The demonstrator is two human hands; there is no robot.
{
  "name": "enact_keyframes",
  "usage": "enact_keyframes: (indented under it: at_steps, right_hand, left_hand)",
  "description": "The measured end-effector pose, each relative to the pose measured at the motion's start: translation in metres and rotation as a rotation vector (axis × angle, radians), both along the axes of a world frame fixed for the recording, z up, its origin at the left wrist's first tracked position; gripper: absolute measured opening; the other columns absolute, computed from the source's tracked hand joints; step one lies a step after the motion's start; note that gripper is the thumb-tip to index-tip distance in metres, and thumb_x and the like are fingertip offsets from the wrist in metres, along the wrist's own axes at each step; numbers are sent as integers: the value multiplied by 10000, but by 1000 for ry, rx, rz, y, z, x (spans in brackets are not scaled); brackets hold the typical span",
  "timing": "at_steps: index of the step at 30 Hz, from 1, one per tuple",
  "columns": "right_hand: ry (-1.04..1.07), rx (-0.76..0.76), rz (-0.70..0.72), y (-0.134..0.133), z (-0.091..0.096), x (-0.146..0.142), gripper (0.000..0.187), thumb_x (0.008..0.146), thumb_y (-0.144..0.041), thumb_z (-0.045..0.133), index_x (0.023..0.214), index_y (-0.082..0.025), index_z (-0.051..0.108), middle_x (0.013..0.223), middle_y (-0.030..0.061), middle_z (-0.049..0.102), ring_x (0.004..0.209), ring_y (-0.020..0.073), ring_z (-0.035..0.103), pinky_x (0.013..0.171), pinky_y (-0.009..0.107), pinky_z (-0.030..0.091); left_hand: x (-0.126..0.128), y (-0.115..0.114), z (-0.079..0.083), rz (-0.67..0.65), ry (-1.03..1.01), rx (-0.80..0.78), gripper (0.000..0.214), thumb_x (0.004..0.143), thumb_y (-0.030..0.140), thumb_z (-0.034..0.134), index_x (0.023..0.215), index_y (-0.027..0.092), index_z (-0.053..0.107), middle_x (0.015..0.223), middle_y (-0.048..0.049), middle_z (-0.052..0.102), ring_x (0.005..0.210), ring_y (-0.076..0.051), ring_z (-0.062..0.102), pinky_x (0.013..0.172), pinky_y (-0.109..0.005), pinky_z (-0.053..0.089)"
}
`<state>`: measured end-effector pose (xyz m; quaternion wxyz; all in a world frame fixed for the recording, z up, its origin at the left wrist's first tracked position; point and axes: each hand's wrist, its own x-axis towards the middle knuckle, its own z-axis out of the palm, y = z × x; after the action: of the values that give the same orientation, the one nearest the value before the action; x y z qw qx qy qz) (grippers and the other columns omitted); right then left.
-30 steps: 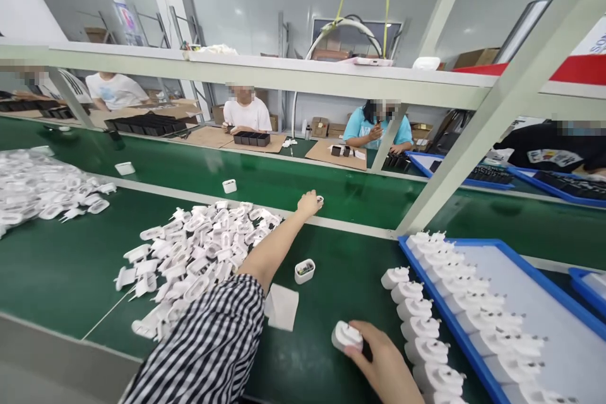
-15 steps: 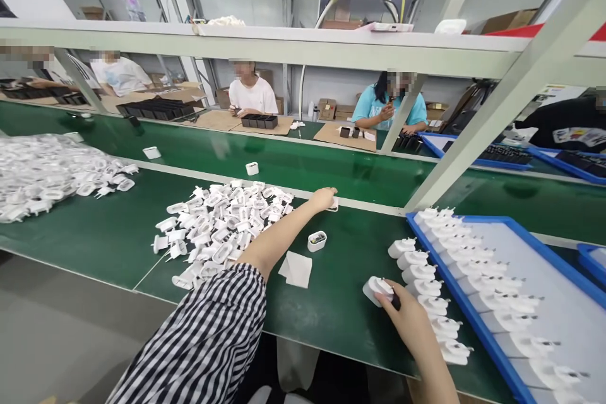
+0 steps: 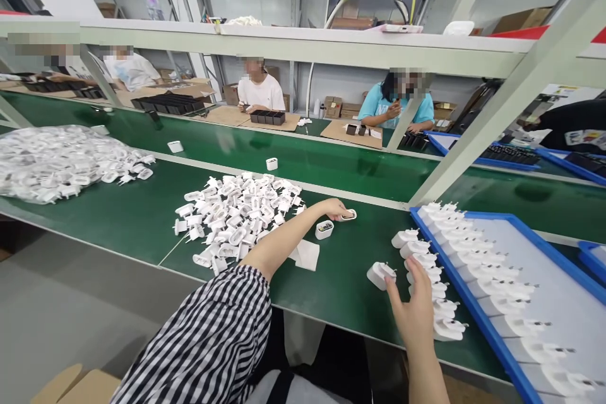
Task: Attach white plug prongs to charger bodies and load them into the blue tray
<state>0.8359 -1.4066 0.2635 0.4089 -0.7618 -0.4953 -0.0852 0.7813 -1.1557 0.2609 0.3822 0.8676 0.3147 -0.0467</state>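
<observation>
My left hand (image 3: 335,209) reaches across the green bench, its fingers closed on a white oval charger housing (image 3: 350,215). Just below it stands another white housing (image 3: 324,230) with circuit parts showing inside. My right hand (image 3: 413,293) is open, thumb and fingers spread. Beside its thumb stands a white plug charger (image 3: 379,275) with its pins upward; whether the thumb still touches it I cannot tell. A row of similar plug chargers (image 3: 445,310) runs behind my right fingers, partly hidden by them.
Loose white plug shells (image 3: 241,214) lie heaped left of my forearm, near a white paper piece (image 3: 308,255). Farther left is a bagged pile (image 3: 57,161). A blue-rimmed tray (image 3: 478,303) holds chargers at right. A slanted post (image 3: 468,95) rises beyond; people sit across the belt.
My right hand has let go of the plug charger and its fingers have spread. My left hand has shifted slightly right and nearer with the housing. The whole view has turned slightly left.
</observation>
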Motion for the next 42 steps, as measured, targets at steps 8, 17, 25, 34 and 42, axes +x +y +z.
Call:
enact_keyframes:
  at_steps: [8, 17, 25, 34, 42]
  right_hand:
    - [-83, 207, 169, 6, 10, -24, 317, 746, -220, 410, 1062, -193, 392, 1041, 101, 472, 981, 208, 430, 753, 379, 402]
    - [310, 46, 304, 45, -2, -43, 225, 736, -261, 392, 918, -174, 490, 948, 88, 514, 686, 143, 532, 578, 285, 448]
    - [558, -116, 380, 108, 3, -43, 325, 689, -256, 389, 990, -156, 459, 990, 102, 501, 710, 154, 538, 596, 294, 459]
    - [89, -202, 662, 109, 15, -45, 379, 718, -185, 349, 1084, -231, 438, 1115, 55, 414, 1015, 180, 401, 821, 325, 368]
    - [101, -543, 647, 97, 47, -33, 479, 652, -247, 497, 1118, -308, 406, 727, -18, 490, 593, 121, 488, 601, 275, 423]
  left_hand:
    - [-47, 7, 21, 142, 68, 162, 364, 719, 436, 378, 890, 175, 565, 909, -35, 582, 768, -145, 541, 628, -200, 402]
    - [-103, 3, 4, 206, 108, 308, 473, 574, 167, 560, 1034, 206, 452, 899, -33, 579, 799, -191, 535, 663, -252, 397]
    - [-109, -30, 7, 266, -174, 304, 233, 720, 189, 405, 921, 180, 522, 954, -22, 566, 838, -133, 521, 707, -207, 390]
    - [-116, -57, 24, 297, -367, -761, 350, 721, 411, 354, 714, 106, 525, 720, -79, 620, 396, -57, 459, 442, -196, 345]
    - [-108, -68, 32, 222, -411, -534, 351, 691, 367, 394, 511, 102, 537, 401, -11, 525, 392, -62, 418, 460, -186, 334]
